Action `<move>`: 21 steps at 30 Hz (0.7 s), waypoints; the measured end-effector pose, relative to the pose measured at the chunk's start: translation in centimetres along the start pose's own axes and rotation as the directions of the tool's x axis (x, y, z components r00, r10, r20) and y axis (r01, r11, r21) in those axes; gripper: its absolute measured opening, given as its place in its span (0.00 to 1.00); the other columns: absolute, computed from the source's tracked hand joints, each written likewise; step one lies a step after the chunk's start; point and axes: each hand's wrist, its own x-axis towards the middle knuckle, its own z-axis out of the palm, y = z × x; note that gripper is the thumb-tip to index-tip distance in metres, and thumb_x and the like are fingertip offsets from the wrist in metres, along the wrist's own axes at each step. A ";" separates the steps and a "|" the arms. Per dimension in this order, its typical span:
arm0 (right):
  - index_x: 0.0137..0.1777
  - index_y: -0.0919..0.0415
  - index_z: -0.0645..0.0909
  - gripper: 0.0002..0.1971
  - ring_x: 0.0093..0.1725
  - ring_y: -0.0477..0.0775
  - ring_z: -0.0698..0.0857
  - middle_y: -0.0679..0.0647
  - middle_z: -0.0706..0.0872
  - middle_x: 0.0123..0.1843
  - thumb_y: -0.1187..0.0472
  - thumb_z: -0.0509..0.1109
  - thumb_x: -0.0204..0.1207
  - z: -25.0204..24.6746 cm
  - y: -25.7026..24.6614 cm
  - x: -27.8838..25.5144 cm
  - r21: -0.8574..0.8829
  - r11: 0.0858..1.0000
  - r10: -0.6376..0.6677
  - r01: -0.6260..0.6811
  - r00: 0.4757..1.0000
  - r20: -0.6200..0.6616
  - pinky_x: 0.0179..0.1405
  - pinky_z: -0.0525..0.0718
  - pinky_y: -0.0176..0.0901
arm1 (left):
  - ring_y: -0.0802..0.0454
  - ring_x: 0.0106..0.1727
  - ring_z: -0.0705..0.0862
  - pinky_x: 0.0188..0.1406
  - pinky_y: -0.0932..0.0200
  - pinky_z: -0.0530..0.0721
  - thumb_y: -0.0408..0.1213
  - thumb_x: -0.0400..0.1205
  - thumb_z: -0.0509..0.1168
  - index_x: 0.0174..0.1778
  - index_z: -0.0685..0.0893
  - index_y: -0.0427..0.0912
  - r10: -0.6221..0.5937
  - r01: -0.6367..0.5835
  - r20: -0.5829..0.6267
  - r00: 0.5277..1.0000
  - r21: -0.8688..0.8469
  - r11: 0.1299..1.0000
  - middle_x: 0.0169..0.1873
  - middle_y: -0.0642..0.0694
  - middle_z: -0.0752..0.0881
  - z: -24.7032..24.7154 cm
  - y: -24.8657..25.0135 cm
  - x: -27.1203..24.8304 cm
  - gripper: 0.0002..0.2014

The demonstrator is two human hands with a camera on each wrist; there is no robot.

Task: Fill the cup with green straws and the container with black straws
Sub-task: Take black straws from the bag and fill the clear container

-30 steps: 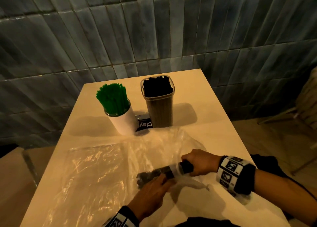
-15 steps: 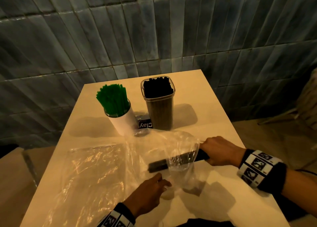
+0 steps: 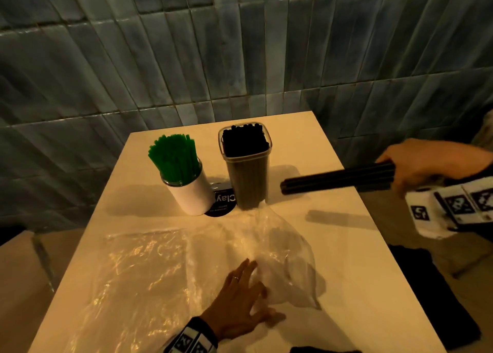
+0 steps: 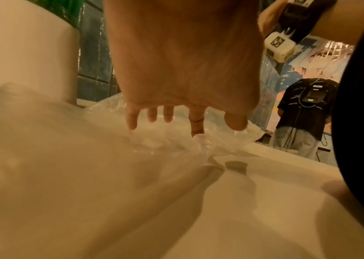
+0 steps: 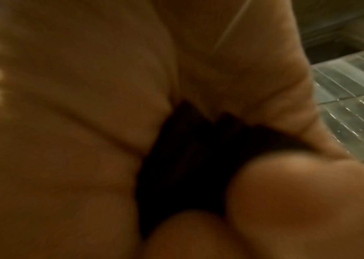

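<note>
A white cup point(image 3: 191, 195) packed with green straws point(image 3: 174, 156) stands at the table's far middle, and its wall point(image 4: 32, 50) fills the upper left of the left wrist view. Beside it on the right, a clear container point(image 3: 249, 171) holds black straws point(image 3: 245, 140). My right hand point(image 3: 424, 167) grips a bundle of black straws point(image 3: 337, 180) level in the air, right of the container; in the blurred right wrist view their dark ends point(image 5: 190, 168) show in my fist. My left hand point(image 3: 241, 303) lies flat with fingers point(image 4: 132, 119) spread, pressing an empty clear plastic bag point(image 3: 282, 254).
A second flat plastic bag point(image 3: 138, 267) covers the near left of the table point(image 3: 341, 248). A black round label reading "Clay" point(image 3: 222, 202) lies between cup and container. A tiled wall point(image 3: 240, 45) stands behind. A person point(image 4: 303, 112) stands in the background.
My right hand has pulled the black straw bundle fully out of the bag and lifted it up and right. My left hand has let go of the bundle and flattened onto the bag.
</note>
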 end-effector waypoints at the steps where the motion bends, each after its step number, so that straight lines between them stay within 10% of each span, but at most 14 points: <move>1: 0.39 0.40 0.78 0.14 0.37 0.46 0.82 0.46 0.83 0.36 0.61 0.76 0.61 -0.5 -0.3 -0.2 0.024 0.999 -0.020 0.021 0.999 -0.051 0.39 0.83 0.42 | 0.51 0.82 0.39 0.80 0.47 0.44 0.80 0.67 0.41 0.67 0.73 0.53 -0.026 0.027 0.040 0.999 -0.030 0.999 0.82 0.52 0.44 -0.5 0.3 0.2 0.44; 4: 0.42 0.41 0.78 0.11 0.39 0.49 0.82 0.46 0.82 0.37 0.58 0.73 0.65 -0.7 -2.8 -0.3 0.016 0.992 -0.120 0.124 0.982 -0.144 0.38 0.81 0.43 | 0.49 0.83 0.47 0.80 0.44 0.50 0.79 0.68 0.39 0.65 0.75 0.51 0.016 -0.015 -0.017 1.000 0.050 0.999 0.82 0.49 0.53 -1.1 0.9 0.6 0.44; 6: 0.44 0.42 0.77 0.10 0.41 0.51 0.80 0.46 0.80 0.38 0.58 0.71 0.66 0.0 -4.9 -0.1 -0.059 0.981 -0.191 0.183 0.965 -0.180 0.37 0.78 0.43 | 0.49 0.80 0.60 0.72 0.43 0.71 0.68 0.78 0.51 0.58 0.78 0.52 0.140 -0.091 -0.294 0.946 0.175 0.980 0.76 0.47 0.67 -1.8 1.0 0.8 0.26; 8: 0.47 0.43 0.75 0.10 0.45 0.54 0.80 0.48 0.79 0.43 0.59 0.67 0.70 0.8 -7.2 -0.1 -0.123 0.967 -0.242 0.221 0.951 -0.193 0.37 0.73 0.43 | 0.47 0.74 0.68 0.66 0.45 0.78 0.55 0.78 0.63 0.58 0.76 0.52 0.230 -0.141 -0.575 0.785 0.196 0.970 0.71 0.46 0.72 -3.1 1.7 1.1 0.16; 11: 0.56 0.48 0.78 0.13 0.53 0.58 0.82 0.54 0.82 0.51 0.62 0.65 0.73 2.3 -10.3 -0.1 -0.192 0.922 -0.374 0.335 0.900 -0.225 0.40 0.71 0.43 | 0.42 0.77 0.65 0.74 0.49 0.65 0.52 0.75 0.67 0.69 0.69 0.48 0.207 -0.075 -0.790 0.578 0.201 0.977 0.73 0.40 0.68 -6.4 2.3 2.4 0.29; 13: 0.54 0.50 0.78 0.11 0.51 0.59 0.83 0.54 0.83 0.51 0.62 0.65 0.73 3.1 -11.9 -0.5 -0.179 0.884 -0.464 0.432 0.854 -0.234 0.41 0.72 0.45 | 0.42 0.71 0.75 0.69 0.48 0.72 0.52 0.69 0.74 0.71 0.68 0.44 0.109 0.038 -0.778 0.619 0.169 0.985 0.68 0.38 0.77 -8.4 2.2 3.2 0.37; 16: 0.50 0.49 0.77 0.08 0.47 0.56 0.82 0.51 0.83 0.46 0.55 0.69 0.71 3.0 -12.8 -0.8 -0.138 0.860 -0.510 0.491 0.814 -0.280 0.42 0.78 0.47 | 0.49 0.35 0.87 0.31 0.62 0.77 0.46 0.65 0.79 0.55 0.78 0.46 -0.043 0.126 -0.685 0.727 0.072 0.989 0.36 0.49 0.88 -10.5 2.1 3.5 0.26; 19: 0.59 0.41 0.73 0.28 0.44 0.46 0.81 0.43 0.82 0.42 0.37 0.77 0.61 2.0 -12.0 -1.0 0.190 0.841 -0.433 0.507 0.841 -0.324 0.43 0.83 0.45 | 0.47 0.40 0.86 0.33 0.61 0.68 0.48 0.78 0.68 0.56 0.80 0.48 -0.176 0.148 -0.630 0.756 -0.097 0.984 0.41 0.49 0.88 -10.7 1.7 3.7 0.14; 21: 0.70 0.34 0.64 0.45 0.45 0.42 0.84 0.38 0.81 0.45 0.36 0.80 0.51 1.3 -11.2 -1.1 0.560 0.656 -0.346 0.506 0.861 -0.373 0.46 0.85 0.39 | 0.51 0.35 0.86 0.31 0.60 0.74 0.49 0.75 0.71 0.51 0.84 0.47 -0.282 -0.003 -0.625 0.727 -0.414 0.910 0.37 0.50 0.89 -10.4 1.7 3.9 0.13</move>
